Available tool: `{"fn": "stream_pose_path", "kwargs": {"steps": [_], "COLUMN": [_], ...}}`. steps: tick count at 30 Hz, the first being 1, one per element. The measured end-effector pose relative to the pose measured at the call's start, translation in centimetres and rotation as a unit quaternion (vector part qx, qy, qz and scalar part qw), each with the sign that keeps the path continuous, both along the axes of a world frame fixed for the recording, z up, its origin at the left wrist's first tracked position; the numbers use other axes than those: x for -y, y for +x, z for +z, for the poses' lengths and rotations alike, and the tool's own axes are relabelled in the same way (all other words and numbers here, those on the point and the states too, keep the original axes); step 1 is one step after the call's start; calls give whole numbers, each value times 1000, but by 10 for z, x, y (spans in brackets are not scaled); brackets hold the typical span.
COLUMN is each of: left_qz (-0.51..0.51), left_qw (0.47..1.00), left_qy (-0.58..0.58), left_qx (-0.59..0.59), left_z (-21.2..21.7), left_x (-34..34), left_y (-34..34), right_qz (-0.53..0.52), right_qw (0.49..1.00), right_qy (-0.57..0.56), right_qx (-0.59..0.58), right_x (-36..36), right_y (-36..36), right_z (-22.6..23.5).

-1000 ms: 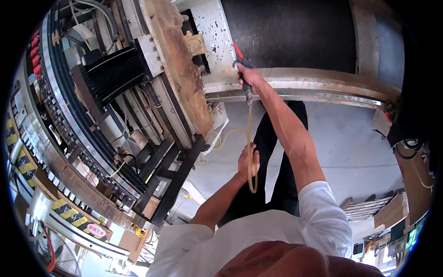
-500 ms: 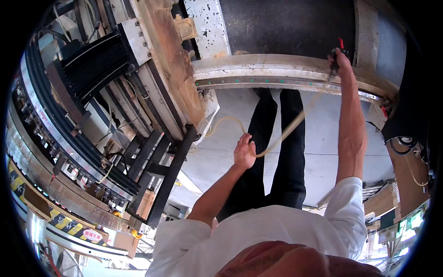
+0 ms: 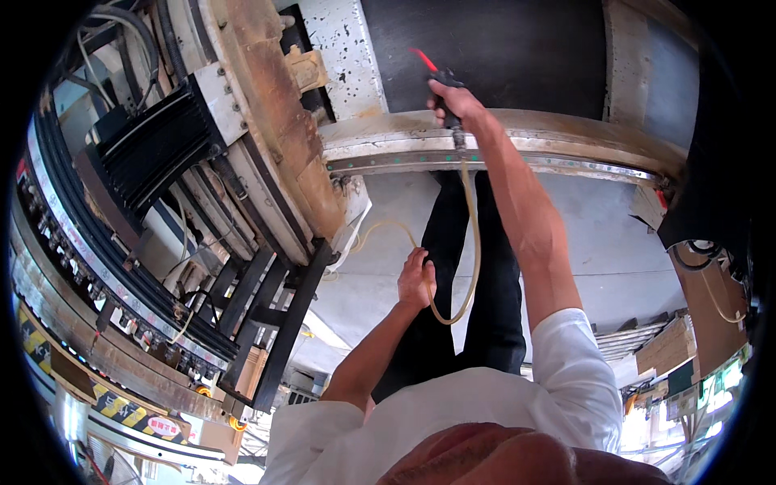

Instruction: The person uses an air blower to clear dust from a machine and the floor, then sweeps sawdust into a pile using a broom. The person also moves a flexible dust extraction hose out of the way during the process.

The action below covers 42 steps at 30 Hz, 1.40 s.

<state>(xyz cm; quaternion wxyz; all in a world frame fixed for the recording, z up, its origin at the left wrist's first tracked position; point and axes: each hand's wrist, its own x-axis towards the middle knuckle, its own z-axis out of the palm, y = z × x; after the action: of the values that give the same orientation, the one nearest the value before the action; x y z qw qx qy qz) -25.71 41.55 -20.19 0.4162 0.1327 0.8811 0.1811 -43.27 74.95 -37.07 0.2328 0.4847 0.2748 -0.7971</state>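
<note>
My right hand is closed round the black handle of an air blow gun, whose red nozzle points up and left over a dark flat panel. From the gun's lower end a yellowish air hose hangs in a loop in front of my legs. My left hand grips that hose lower down, near my thigh. Beyond the left hand the hose runs on toward the machine at the left. The trigger is hidden by my fingers.
A pale machine rail crosses in front of my legs. On the left stand a large machine with a rusty brown beam, black cable tracks and a dark metal frame. Cardboard stands at the right.
My right hand has swept left with the blow gun, from the rail's right end to its middle. The hose now hangs in a deeper loop. My left hand keeps its hold, slightly lower.
</note>
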Motion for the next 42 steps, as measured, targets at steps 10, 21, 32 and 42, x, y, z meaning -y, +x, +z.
{"fn": "stream_pose_path", "kwargs": {"steps": [10,21,32,42], "left_qz": [-13,-22,-34,-56], "left_qw": [1000,999,999,998], "left_qy": [-5,-25,-9,-9], "left_qx": [-18,-6,-25,-5], "left_z": [3,2,-1,-1], "left_x": [-10,-14,-16,-16], "left_y": [9,10,12,11], "right_qz": [-450,204,-123,-396], "right_qw": [879,979,988,876], "right_qy": [156,-3,-49,269], "right_qx": [-17,22,-76,66], "right_x": [-108,-28,-13,-240], "right_y": [52,70,7,130], "right_z": [-11,31,51,18]}}
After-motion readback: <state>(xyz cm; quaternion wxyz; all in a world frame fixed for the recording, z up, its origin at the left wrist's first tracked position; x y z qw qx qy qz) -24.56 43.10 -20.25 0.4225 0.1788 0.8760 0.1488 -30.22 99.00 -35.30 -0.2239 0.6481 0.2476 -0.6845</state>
